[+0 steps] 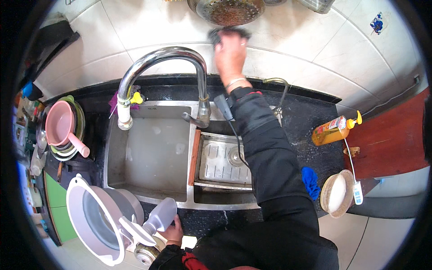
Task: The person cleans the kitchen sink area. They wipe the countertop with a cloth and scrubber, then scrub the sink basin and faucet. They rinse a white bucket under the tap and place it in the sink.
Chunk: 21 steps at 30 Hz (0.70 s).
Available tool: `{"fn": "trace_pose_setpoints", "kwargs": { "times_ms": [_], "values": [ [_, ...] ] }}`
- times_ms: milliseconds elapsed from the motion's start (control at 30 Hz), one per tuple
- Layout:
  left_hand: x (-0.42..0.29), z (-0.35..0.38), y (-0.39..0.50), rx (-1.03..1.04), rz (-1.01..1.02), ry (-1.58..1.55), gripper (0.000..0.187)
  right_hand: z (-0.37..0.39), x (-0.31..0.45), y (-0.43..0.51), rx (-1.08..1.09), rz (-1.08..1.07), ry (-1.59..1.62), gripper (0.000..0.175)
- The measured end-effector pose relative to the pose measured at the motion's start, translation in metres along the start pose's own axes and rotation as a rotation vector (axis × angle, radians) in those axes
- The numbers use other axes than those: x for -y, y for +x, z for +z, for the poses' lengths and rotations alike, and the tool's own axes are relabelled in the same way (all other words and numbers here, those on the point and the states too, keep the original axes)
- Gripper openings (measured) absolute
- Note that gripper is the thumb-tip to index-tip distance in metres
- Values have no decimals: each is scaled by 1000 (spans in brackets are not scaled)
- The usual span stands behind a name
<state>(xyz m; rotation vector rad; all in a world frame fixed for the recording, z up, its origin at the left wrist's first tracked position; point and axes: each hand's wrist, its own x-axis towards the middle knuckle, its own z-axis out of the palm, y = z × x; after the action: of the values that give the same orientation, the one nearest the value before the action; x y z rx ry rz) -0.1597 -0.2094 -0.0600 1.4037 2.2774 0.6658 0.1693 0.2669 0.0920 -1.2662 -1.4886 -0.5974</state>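
Observation:
My right hand is raised against the white wall tiles behind the sink, closed on a dark, motion-blurred scrubber or cloth. Just above it hangs a perforated metal skimmer. My left hand is low by the counter's front edge, beside a translucent plastic bottle; whether it grips anything cannot be made out. A chrome faucet arches over the steel double sink, whose left basin holds cloudy water. A steel drain tray sits in the right basin, under my right arm.
Stacked bowls with a pink ladle stand left; a collapsible basin is at the front left. On the right are an orange soap bottle, a blue cloth, a round bowl and a small brass-coloured tap.

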Motion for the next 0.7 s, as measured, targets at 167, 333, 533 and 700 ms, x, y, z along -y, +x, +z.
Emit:
{"fn": "trace_pose_setpoints", "kwargs": {
  "times_ms": [167,333,533,700],
  "values": [
    [-2,-3,5,124,-72,62,68,9,4,-71,534,432,-21,25],
    [0,-5,4,144,-108,5,71,-30,-46,-48,-25,338,-8,24],
    [2,-2,1,109,-54,161,61,-9,2,-16,183,-65,-39,27],
    [2,-6,2,137,-30,209,62,0,7,-14,379,-182,232,30]
  ]
}}
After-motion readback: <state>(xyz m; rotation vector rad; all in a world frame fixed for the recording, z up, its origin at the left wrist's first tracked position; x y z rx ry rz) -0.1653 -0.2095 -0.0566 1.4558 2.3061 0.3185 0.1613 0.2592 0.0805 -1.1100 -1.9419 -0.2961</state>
